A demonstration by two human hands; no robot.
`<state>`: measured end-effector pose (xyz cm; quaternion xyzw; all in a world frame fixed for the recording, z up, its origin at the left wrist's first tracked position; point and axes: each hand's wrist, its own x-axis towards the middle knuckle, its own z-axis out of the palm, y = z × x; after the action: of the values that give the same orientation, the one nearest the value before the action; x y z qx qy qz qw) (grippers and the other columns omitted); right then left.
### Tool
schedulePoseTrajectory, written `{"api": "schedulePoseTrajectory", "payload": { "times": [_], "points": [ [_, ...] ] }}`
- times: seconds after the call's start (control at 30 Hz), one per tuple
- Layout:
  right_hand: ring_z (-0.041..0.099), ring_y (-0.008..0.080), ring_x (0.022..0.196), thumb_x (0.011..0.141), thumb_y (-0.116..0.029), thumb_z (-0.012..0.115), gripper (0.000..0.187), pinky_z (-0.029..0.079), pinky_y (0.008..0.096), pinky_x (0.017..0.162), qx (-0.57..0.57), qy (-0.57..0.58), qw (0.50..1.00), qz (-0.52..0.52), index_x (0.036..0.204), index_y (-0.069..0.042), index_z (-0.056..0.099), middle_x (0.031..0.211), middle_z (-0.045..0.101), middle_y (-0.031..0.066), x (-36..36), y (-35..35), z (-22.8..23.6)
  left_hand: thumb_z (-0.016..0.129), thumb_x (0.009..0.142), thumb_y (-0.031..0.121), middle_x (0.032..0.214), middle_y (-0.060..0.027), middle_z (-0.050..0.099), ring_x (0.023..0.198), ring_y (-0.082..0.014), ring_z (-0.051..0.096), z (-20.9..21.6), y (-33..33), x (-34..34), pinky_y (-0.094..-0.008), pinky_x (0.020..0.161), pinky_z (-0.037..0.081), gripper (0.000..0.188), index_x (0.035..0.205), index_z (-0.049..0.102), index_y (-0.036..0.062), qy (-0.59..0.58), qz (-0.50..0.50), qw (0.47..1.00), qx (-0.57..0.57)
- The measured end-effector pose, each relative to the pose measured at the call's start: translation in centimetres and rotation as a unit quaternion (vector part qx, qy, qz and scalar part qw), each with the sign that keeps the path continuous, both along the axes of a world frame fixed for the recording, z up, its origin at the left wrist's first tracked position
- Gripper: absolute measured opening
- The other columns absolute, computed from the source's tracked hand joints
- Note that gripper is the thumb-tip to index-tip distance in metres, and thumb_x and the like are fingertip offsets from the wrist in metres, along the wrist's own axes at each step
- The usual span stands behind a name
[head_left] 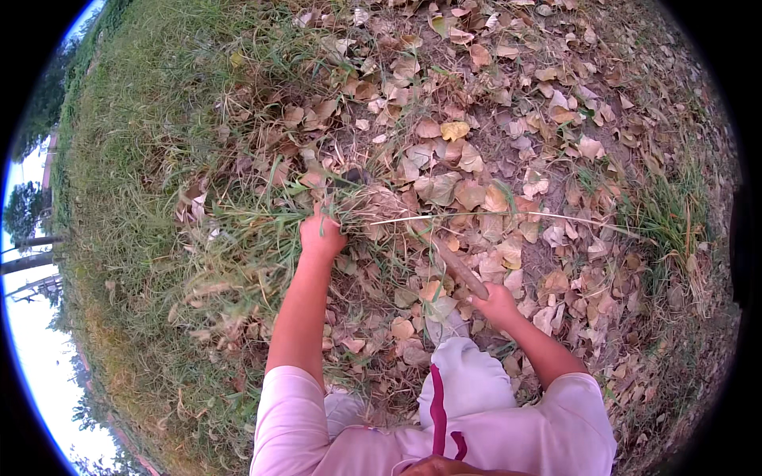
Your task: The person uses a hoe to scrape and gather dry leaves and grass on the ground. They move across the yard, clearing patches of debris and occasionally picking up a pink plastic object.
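Note:
My left hand [322,233] is closed around a bunch of green grass [274,216], whose blades fan out to the left. My right hand [496,305] grips the near end of a wooden tool handle [459,266]. The handle slants away to the far left, toward a dark piece [355,175] low in the grass just beyond my left hand. Grass and dry stems partly cover that end, so the tool's head cannot be made out. A long pale dry stalk [508,213] crosses over the handle and stretches right.
Dry brown leaves [468,159] cover the ground ahead and to the right. Dense grass [151,222] fills the left side. A green tuft [675,214] grows at the right. My bent knee [464,373] is close below the handle.

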<state>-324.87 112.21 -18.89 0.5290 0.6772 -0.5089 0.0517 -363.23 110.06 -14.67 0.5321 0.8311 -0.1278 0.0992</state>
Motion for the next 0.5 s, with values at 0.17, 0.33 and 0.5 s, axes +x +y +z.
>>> {"api": "schedulePoseTrajectory", "payload": {
  "times": [0.17, 0.33, 0.5],
  "points": [
    [0.059, 0.0201, 0.061, 0.075, -0.027, 0.068, 0.030, 0.048, 0.0362, 0.059, -0.152, 0.089, 0.963, -0.201, 0.080, 0.001, 0.058, 0.060, 0.056, 0.0099, -6.6, 4.7, -5.2, 0.069, 0.061, 0.026, 0.072, -0.0153, 0.063, 0.069, -0.0329, 0.063, -2.6, 0.5, 0.8, -0.0402, 0.065, 0.052, 0.026, 0.075, 0.064, 0.0046, 0.001, -0.016, 0.999, 0.031],
    [0.061, 0.0262, 0.063, 0.075, -0.023, 0.065, 0.025, 0.049, 0.0357, 0.060, 0.041, 0.043, 0.994, -0.093, 0.086, -0.001, 0.061, 0.065, 0.061, 0.0132, -4.5, 2.7, -9.4, 0.068, 0.060, 0.022, 0.078, -0.0163, 0.063, 0.070, -0.0328, 0.063, -1.5, 0.3, 0.1, -0.0401, 0.064, 0.052, 0.028, 0.079, 0.062, 0.0022, -0.010, -0.006, 1.000, 0.027],
    [0.064, 0.0241, 0.065, 0.073, -0.022, 0.065, 0.025, 0.049, 0.0361, 0.062, 0.010, -0.136, 0.990, -0.043, 0.088, -0.002, 0.062, 0.070, 0.061, 0.0138, 16.2, -8.6, -6.3, 0.070, 0.061, 0.025, 0.078, -0.0146, 0.063, 0.074, -0.0313, 0.062, -1.4, -4.6, -0.2, -0.0405, 0.066, 0.051, 0.036, 0.090, 0.060, 0.0054, -0.041, 0.016, 0.999, 0.002]
  ]
}}
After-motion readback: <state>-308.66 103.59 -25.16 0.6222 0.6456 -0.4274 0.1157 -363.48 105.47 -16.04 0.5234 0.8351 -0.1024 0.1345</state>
